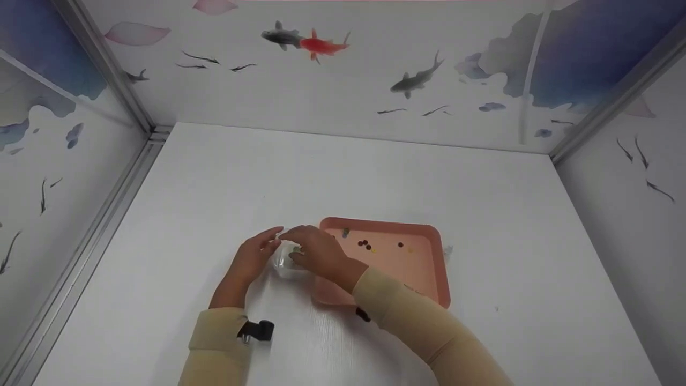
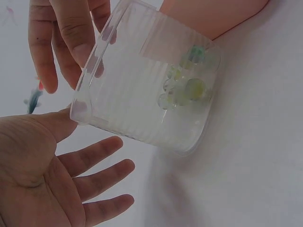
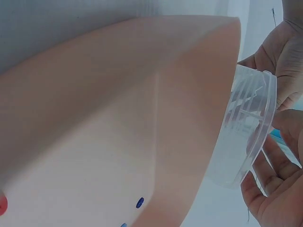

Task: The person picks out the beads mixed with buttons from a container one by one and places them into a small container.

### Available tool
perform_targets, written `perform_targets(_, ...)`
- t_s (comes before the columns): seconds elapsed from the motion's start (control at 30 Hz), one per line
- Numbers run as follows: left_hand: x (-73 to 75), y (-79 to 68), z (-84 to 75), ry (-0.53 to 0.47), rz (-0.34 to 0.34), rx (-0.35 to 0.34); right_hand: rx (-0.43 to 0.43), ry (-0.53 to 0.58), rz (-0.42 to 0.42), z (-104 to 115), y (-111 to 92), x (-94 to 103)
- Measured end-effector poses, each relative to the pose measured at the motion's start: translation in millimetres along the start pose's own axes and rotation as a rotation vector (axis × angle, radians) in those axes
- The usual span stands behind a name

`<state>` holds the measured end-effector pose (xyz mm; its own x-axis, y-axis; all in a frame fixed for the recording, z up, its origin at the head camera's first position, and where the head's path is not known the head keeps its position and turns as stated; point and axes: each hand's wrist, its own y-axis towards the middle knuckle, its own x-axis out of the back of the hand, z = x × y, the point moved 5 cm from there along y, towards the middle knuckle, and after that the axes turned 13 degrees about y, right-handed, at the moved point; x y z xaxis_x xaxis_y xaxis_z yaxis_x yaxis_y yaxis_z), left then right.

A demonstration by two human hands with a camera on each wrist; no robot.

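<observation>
A clear plastic container (image 2: 137, 90) with several greenish glass marbles (image 2: 194, 89) at its bottom stands on the white table, against the left side of the pink tray (image 1: 440, 268). In the left wrist view my left hand (image 2: 35, 175) has its thumb at the container's rim, and its other fingers stretch out beside the wall. My right hand (image 1: 324, 254) is over the container's top in the head view. Its spread fingertips touch the rim area, some showing through the clear plastic. I cannot tell whether a lid lies there.
Small dark discs (image 1: 365, 244) and a few coloured pieces lie in the tray. A blue disc (image 3: 140, 202) and a red button-like disc (image 3: 3, 204) show there in the right wrist view. A small clear object (image 1: 448, 250) sits by the tray's right edge. Printed panels border the table.
</observation>
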<state>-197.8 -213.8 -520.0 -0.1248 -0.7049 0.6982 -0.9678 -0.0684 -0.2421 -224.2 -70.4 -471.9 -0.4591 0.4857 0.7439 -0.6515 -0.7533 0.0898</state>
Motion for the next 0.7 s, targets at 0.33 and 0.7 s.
perform_targets(0.33,0.4,-1.4,-0.5,0.0,0.015,0.039,0.022,-0.113,-0.043,3.0,-2.3,4.3)
perform_targets(0.7,-1.0,-0.5,0.2,-0.001,0.018,0.056,0.014,-0.155,-0.021,4.1,-4.6,7.8)
